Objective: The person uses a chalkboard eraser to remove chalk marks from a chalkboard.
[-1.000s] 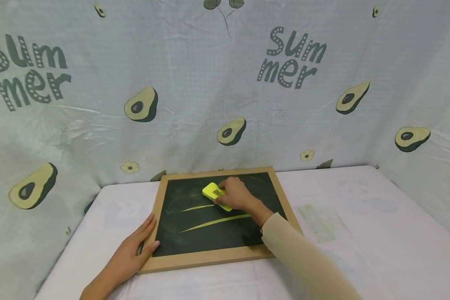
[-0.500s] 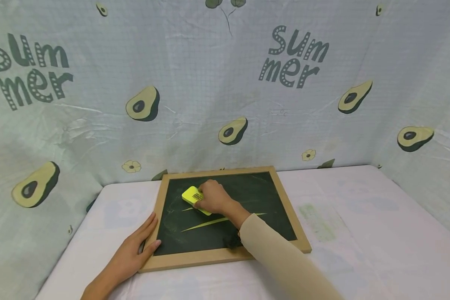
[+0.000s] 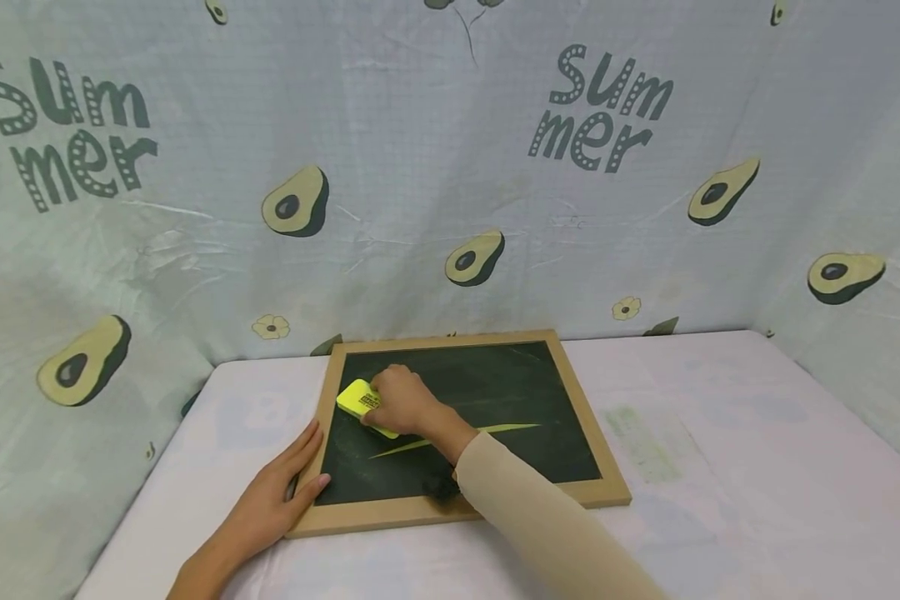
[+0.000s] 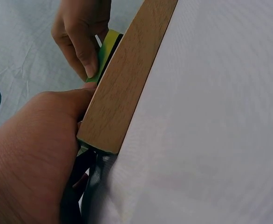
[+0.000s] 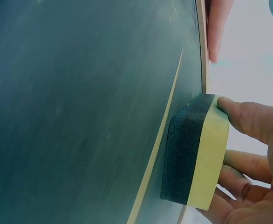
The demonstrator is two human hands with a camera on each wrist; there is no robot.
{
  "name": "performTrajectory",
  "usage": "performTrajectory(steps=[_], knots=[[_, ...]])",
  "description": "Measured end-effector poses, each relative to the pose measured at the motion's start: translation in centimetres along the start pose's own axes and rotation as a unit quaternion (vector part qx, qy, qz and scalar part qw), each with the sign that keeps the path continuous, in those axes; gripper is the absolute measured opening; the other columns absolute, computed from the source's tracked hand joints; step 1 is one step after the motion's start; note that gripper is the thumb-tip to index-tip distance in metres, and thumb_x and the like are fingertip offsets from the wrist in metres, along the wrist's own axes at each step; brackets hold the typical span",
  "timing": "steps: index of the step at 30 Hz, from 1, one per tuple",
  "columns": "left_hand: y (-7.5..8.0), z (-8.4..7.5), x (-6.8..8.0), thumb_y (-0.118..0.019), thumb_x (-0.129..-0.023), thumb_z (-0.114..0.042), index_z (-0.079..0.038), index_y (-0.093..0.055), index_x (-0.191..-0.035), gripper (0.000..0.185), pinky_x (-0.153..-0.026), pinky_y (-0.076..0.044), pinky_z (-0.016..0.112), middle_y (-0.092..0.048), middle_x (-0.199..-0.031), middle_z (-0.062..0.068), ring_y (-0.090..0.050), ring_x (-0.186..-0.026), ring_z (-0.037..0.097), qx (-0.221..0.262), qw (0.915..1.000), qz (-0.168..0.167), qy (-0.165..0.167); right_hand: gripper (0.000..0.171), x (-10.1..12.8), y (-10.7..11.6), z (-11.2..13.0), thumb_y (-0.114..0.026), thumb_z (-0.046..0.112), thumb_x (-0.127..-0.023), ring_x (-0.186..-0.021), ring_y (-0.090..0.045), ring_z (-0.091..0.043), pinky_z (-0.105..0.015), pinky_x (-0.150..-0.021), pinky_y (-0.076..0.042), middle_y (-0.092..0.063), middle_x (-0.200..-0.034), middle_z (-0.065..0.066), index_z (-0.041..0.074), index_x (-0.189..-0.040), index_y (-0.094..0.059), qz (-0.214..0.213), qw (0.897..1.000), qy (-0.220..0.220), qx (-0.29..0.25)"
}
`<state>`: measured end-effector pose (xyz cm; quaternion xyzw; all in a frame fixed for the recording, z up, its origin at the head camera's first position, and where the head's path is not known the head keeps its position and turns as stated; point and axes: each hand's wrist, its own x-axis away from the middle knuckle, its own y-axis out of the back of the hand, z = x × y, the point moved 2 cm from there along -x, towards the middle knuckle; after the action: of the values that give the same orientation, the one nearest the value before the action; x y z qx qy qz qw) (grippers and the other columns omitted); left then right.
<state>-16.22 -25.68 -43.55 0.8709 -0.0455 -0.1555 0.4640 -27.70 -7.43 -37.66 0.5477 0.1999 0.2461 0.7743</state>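
Our right hand (image 3: pixel 407 403) grips the eraser (image 3: pixel 356 398) with curled fingers, on the board (image 3: pixel 510 383), just beside the left edge of the frame (image 3: pixel 612 454). There our left hand (image 3: pixel 268 500) rests, fingers straight, thumb across it. A yellow stroke (image 3: pixel 510 427) runs nearer us than the eraser. Leftward, the frame hems the eraser in; the board's wide room lies right, with bench (image 3: pixel 735 425) beyond.

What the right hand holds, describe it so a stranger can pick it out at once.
On the pale table lies a wood-framed blackboard. Toward the board's left edge in the head view, in the person's right hand, is the eraser. It is a thick bright yellow block with a dark underside, unlike the thin yellow streak on the board.
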Motion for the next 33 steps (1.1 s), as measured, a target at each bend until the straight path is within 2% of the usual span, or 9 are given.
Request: performTrajectory(steps=[2,5,8,14,21,27,33], knots=[[0.0,0.0,0.0,-0.059,-0.095,-0.037,0.001,-0.036,-0.146,0.067,-0.108,-0.029,0.038,-0.026,-0.155,0.011,-0.031,-0.136,0.036,0.003,1.0,0.002,0.0,0.043,0.0,-0.1,0.3,-0.074,0.034,-0.084,-0.09,-0.055,-0.016,-0.029,-0.076,-0.046,-0.063,-0.102,-0.004,0.006,-0.116,-0.068,0.006,1.0,0.002,0.009],[0.0,0.0,0.1,-0.058,-0.096,-0.037,0.002,-0.035,-0.146,0.067,-0.102,-0.032,0.055,-0.026,-0.155,0.012,-0.03,-0.136,0.038,0.007,0.9999,0.007,0.003,0.042,0.1,-0.1,0.5,-0.074,0.035,-0.085,-0.084,-0.054,-0.015,-0.027,-0.071,-0.046,-0.06,-0.099,-0.004,0.007,-0.115,-0.068,0.014,1.0,0.004,0.023],[-0.1,0.0,0.2,-0.058,-0.096,-0.037,0.002,-0.035,-0.145,0.067,-0.101,-0.031,0.057,-0.026,-0.155,0.013,-0.03,-0.136,0.039,0.012,0.9999,0.008,0.005,0.041,0.2,-0.1,0.4,-0.074,0.036,-0.084,-0.08,-0.051,-0.014,-0.026,-0.068,-0.044,-0.058,-0.096,-0.003,0.008,-0.114,-0.069,0.023,0.999,0.004,0.026],[-0.2,0.1,0.0,-0.057,-0.096,-0.038,0.002,-0.035,-0.146,0.068,-0.103,-0.031,0.057,-0.024,-0.155,0.012,-0.029,-0.137,0.038,0.015,0.9998,0.011,0.007,0.048,0.7,0.5,-1.0,-0.073,0.037,-0.085,-0.084,-0.051,-0.014,-0.027,-0.069,-0.044,-0.059,-0.103,-0.004,0.007,-0.122,-0.066,0.027,0.999,0.009,0.031],[-0.2,0.1,-0.1,-0.057,-0.096,-0.039,0.002,-0.033,-0.147,0.07,-0.103,-0.03,0.057,-0.023,-0.156,0.011,-0.028,-0.138,0.038,0.018,0.9996,0.017,0.014,0.051,2.0,1.6,-5.5,-0.073,0.034,-0.085,-0.084,-0.051,-0.016,-0.029,-0.068,-0.044,-0.059,-0.103,-0.007,0.004,-0.126,-0.063,0.013,1.0,-0.001,-0.007],[-0.1,-0.1,0.0,-0.058,-0.095,-0.038,0.0,-0.034,-0.147,0.069,-0.102,-0.031,0.055,-0.024,-0.156,0.01,-0.029,-0.137,0.037,0.01,0.9998,0.012,0.009,0.049,3.7,2.9,-9.6,-0.075,0.029,-0.084,-0.083,-0.053,-0.018,-0.032,-0.068,-0.045,-0.063,-0.102,-0.009,0.0,-0.122,-0.064,-0.007,1.0,-0.011,-0.025],[0.0,0.0,0.2,-0.058,-0.095,-0.038,0.0,-0.034,-0.147,0.068,-0.107,-0.03,0.039,-0.025,-0.156,0.009,-0.029,-0.138,0.035,0.005,0.9999,0.008,0.01,0.049,5.8,4.6,-13.7,-0.076,0.029,-0.083,-0.079,-0.054,-0.018,-0.032,-0.067,-0.046,-0.064,-0.098,-0.01,-0.003,-0.118,-0.065,-0.025,0.999,-0.035,-0.005]])
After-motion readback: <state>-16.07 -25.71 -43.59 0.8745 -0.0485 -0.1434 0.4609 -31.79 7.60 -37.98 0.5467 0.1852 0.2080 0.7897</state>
